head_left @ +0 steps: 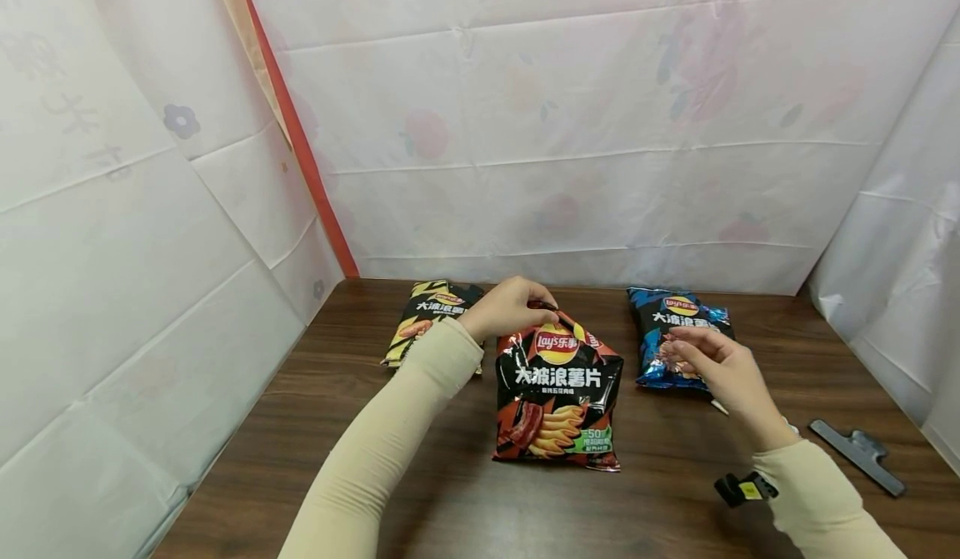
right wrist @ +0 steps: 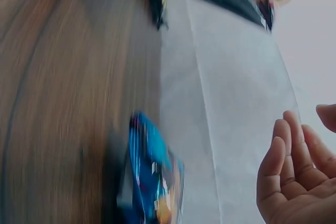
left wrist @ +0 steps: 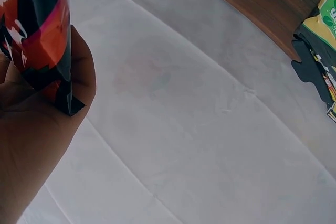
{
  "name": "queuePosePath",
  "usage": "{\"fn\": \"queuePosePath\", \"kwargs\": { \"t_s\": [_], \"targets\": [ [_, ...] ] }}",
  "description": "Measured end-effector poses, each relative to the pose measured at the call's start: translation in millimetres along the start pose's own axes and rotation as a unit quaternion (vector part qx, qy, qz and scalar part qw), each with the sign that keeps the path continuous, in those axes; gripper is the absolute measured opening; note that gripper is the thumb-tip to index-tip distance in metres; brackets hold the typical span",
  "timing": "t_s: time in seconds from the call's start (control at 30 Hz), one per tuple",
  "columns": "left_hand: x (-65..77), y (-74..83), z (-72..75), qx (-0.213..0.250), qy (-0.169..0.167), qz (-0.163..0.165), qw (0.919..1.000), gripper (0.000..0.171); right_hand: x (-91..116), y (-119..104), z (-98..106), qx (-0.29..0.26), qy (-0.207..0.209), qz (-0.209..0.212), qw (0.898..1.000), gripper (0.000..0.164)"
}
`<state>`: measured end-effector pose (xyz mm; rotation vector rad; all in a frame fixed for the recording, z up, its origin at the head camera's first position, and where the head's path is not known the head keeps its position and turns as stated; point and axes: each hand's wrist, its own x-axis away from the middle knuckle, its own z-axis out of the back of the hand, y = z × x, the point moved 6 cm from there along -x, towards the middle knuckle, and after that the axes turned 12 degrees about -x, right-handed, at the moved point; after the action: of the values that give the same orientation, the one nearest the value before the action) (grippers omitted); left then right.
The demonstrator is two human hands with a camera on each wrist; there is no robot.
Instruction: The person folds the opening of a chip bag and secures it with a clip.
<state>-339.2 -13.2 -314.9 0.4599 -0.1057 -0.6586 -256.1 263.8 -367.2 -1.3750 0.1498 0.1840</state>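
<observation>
In the head view my left hand point(head_left: 512, 307) grips the gathered top of a red and black Lay's chip bag point(head_left: 558, 392), which hangs upright over the middle of the table. The left wrist view shows the folded top of this chip bag point(left wrist: 39, 40) inside the curled fingers point(left wrist: 83, 69). My right hand point(head_left: 723, 376) is held up to the right, overlapping a blue Lay's chip bag point(head_left: 678, 313) in the head view. Seen from the right wrist, the right hand point(right wrist: 299, 177) has loosely bent fingers and an empty palm, beside the blue bag point(right wrist: 152, 166).
Behind my left forearm lies a yellow and black chip bag point(head_left: 423, 317); a dark clip point(left wrist: 310, 69) shows at its edge in the left wrist view. A grey bag clip point(head_left: 858, 456) lies at the table's right. White printed sheets point(head_left: 570, 126) enclose the brown table point(head_left: 450, 509).
</observation>
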Motion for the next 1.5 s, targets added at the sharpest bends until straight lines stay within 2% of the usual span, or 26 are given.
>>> {"fn": "queuePosePath", "kwargs": {
  "t_s": [0.17,0.37,0.7,0.93,1.07,1.2,1.3,1.5],
  "targets": [
    [-0.7,-0.8,-0.1,-0.004,0.004,-0.002,1.0000,0.016,2.4,6.6,26.0,0.092,0.026,-0.003,0.995,0.043],
    [-0.7,-1.7,0.0,-0.011,0.007,-0.002,0.9999,0.016,5.6,15.1,48.8,0.206,0.038,0.004,0.978,0.045],
    [-0.3,-1.5,0.0,-0.003,0.005,-0.004,1.0000,0.016,15.1,38.0,71.2,0.281,0.034,-0.034,0.959,0.055],
    [0.0,-0.3,0.5,-0.001,0.008,-0.004,1.0000,0.016,18.0,53.3,81.9,0.363,0.004,-0.058,0.930,0.057],
    [0.0,-0.1,0.5,-0.002,0.008,-0.004,1.0000,0.015,19.1,60.9,87.2,0.389,-0.019,-0.090,0.917,0.060],
    [0.2,1.1,1.7,-0.011,0.011,-0.003,0.9999,0.015,20.7,67.6,88.7,0.394,-0.049,-0.121,0.910,0.065],
    [0.4,2.3,2.5,-0.017,0.012,-0.002,0.9998,0.015,22.2,71.9,88.6,0.394,-0.070,-0.136,0.906,0.068],
    [0.7,2.5,2.0,-0.010,0.008,-0.002,0.9999,0.014,24.0,77.2,88.3,0.393,-0.080,-0.145,0.904,0.066]
  ]
}}
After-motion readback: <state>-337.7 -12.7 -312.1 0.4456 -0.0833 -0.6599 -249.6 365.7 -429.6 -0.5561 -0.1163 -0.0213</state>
